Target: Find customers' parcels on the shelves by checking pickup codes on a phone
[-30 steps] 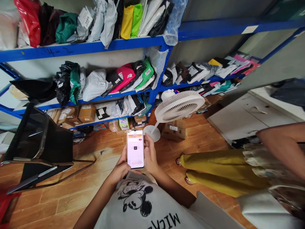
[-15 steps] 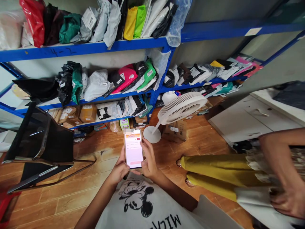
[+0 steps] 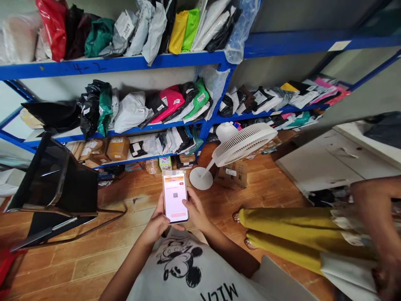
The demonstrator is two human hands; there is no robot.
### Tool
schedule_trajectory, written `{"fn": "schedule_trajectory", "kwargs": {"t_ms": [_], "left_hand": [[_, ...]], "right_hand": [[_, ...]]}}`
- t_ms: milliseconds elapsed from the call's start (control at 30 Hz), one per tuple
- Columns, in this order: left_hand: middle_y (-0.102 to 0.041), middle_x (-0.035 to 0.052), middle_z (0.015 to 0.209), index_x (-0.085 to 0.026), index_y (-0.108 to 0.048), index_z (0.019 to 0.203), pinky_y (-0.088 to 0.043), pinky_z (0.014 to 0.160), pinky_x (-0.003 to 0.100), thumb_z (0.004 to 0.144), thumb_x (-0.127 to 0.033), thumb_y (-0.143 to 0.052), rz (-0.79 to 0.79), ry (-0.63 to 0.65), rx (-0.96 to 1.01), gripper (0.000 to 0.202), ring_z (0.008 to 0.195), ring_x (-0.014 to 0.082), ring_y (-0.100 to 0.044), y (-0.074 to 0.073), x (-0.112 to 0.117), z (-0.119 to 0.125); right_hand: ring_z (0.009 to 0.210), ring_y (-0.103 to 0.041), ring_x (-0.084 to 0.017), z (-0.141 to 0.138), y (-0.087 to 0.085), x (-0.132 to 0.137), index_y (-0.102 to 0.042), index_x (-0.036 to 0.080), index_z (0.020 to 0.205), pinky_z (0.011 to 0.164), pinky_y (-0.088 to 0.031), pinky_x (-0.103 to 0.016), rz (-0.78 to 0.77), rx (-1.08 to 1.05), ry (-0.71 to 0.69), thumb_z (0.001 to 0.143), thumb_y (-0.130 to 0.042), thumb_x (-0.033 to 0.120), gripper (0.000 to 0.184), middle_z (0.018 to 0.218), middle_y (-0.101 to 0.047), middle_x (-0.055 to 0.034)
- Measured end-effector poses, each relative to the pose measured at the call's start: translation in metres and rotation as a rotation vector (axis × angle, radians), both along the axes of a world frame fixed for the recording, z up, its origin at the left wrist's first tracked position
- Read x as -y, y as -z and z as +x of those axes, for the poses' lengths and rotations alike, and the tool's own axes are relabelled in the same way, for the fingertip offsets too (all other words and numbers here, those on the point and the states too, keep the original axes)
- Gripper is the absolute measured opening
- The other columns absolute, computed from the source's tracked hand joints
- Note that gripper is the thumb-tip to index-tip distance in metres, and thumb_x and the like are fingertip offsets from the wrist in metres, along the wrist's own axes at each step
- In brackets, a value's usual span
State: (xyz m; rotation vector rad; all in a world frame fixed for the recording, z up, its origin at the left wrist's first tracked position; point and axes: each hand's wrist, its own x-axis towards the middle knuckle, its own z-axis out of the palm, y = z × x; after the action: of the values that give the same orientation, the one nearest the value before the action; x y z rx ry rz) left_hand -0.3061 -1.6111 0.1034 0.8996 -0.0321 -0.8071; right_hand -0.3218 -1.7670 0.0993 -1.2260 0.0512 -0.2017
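A smartphone (image 3: 175,205) with a lit, mostly white screen is upright in front of my chest. An orange banner runs along its top and a small grey box shows mid-screen. My left hand (image 3: 159,223) is closed around the phone's left edge and lower corner, its thumb at the bottom left. On the other side, my right hand (image 3: 196,211) grips the right edge, with the thumb reaching onto the screen. Some fingers are hidden behind the phone.
Blue shelves (image 3: 188,60) hold many bagged parcels. A white fan (image 3: 244,144) stands before them, beside a cardboard box (image 3: 232,174). A black chair (image 3: 69,179) is at left. At right, a person in yellow trousers (image 3: 288,228) stands near a white cabinet (image 3: 341,154).
My right thumb has moved down and inward onto the screen, and the fingers lie lower. Lines of text have given way to a small grey box. The other person's arm has shifted.
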Motion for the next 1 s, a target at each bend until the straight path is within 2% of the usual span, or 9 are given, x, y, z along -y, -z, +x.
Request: {"fn": "schedule_trajectory", "kwargs": {"t_ms": [167,333,500,600,733,867,900,933,1000], "left_hand": [[-0.041,0.0057,0.149,-0.043,0.007,0.151,-0.059,0.064,0.035,0.061,-0.014,-0.057,0.013,-0.020,0.019,0.114,0.102,0.0293,-0.061,0.000,-0.010,0.006],[-0.028,0.0034,0.157,-0.043,0.005,0.152,-0.059,0.068,0.036,0.062,-0.016,-0.057,0.036,-0.036,0.074,0.112,0.113,0.0330,-0.055,0.006,-0.029,0.018],[-0.017,0.0013,0.161,-0.039,-0.001,0.153,-0.058,0.082,0.042,0.064,-0.014,-0.057,0.115,-0.021,0.158,0.108,0.128,0.0369,-0.043,0.006,-0.063,0.035],[-0.020,0.0009,0.160,-0.038,-0.003,0.154,-0.058,0.081,0.044,0.064,-0.014,-0.056,0.120,-0.068,0.167,0.107,0.129,0.0377,-0.041,0.002,-0.091,0.044],[-0.029,0.0012,0.157,-0.040,-0.005,0.153,-0.060,0.071,0.042,0.062,-0.015,-0.053,0.051,-0.218,0.117,0.106,0.119,0.0352,-0.051,0.003,-0.129,0.052],[-0.036,0.0064,0.153,-0.039,0.004,0.153,-0.058,0.061,0.039,0.067,-0.027,-0.056,0.000,-0.454,0.118,0.106,0.114,0.0367,-0.055,0.004,-0.158,0.052],[-0.036,0.0075,0.153,-0.038,0.003,0.153,-0.057,0.063,0.040,0.072,-0.033,-0.057,0.034,-0.511,0.156,0.102,0.118,0.0381,-0.053,0.001,-0.164,0.052],[-0.034,0.0075,0.154,-0.037,-0.001,0.154,-0.057,0.070,0.043,0.078,-0.040,-0.056,0.100,-0.569,0.219,0.094,0.124,0.0384,-0.048,-0.004,-0.171,0.051],[-0.030,0.0040,0.157,-0.036,-0.015,0.154,-0.046,0.098,0.047,0.089,-0.047,-0.049,0.310,-0.684,0.374,0.074,0.137,0.0336,-0.035,-0.018,-0.185,0.048]], "right_hand": [[0.075,-0.064,-0.020,0.021,-0.015,-0.011,-0.067,0.020,0.090,0.066,-0.051,-0.029,0.134,-0.142,-0.030,0.072,-0.061,0.029,0.021,0.084,-0.073,-0.0016],[0.074,-0.065,-0.020,0.044,-0.016,-0.037,-0.066,0.019,0.090,0.068,-0.052,-0.030,0.048,-0.177,0.060,0.068,-0.070,0.029,0.025,0.084,-0.073,-0.0021],[0.078,-0.068,-0.022,0.069,-0.020,-0.074,-0.062,0.018,0.095,0.072,-0.054,-0.034,-0.010,-0.168,0.050,0.064,-0.080,0.032,0.039,0.089,-0.074,-0.0048],[0.081,-0.069,-0.022,0.085,-0.015,-0.100,-0.063,0.019,0.097,0.076,-0.054,-0.034,0.072,-0.140,0.007,0.068,-0.078,0.037,0.038,0.091,-0.074,-0.0042],[0.090,-0.069,-0.024,0.108,-0.001,-0.140,-0.067,0.020,0.101,0.079,-0.053,-0.034,0.267,-0.185,-0.177,0.076,-0.068,0.049,0.038,0.097,-0.075,-0.0050],[0.091,-0.070,-0.027,0.127,0.003,-0.187,-0.072,0.018,0.099,0.087,-0.052,-0.040,0.465,-0.392,-0.510,0.072,-0.069,0.061,0.052,0.096,-0.077,-0.0077],[0.091,-0.071,-0.028,0.130,0.003,-0.197,-0.073,0.018,0.100,0.089,-0.052,-0.042,0.514,-0.467,-0.599,0.069,-0.071,0.064,0.056,0.097,-0.077,-0.0083],[0.093,-0.071,-0.029,0.134,0.002,-0.207,-0.073,0.018,0.099,0.092,-0.050,-0.043,0.550,-0.532,-0.680,0.066,-0.074,0.065,0.058,0.099,-0.077,-0.0088],[0.097,-0.070,-0.031,0.146,0.004,-0.224,-0.076,0.021,0.095,0.098,-0.047,-0.045,0.561,-0.686,-0.832,0.060,-0.078,0.064,0.056,0.100,-0.077,-0.0082]]}}
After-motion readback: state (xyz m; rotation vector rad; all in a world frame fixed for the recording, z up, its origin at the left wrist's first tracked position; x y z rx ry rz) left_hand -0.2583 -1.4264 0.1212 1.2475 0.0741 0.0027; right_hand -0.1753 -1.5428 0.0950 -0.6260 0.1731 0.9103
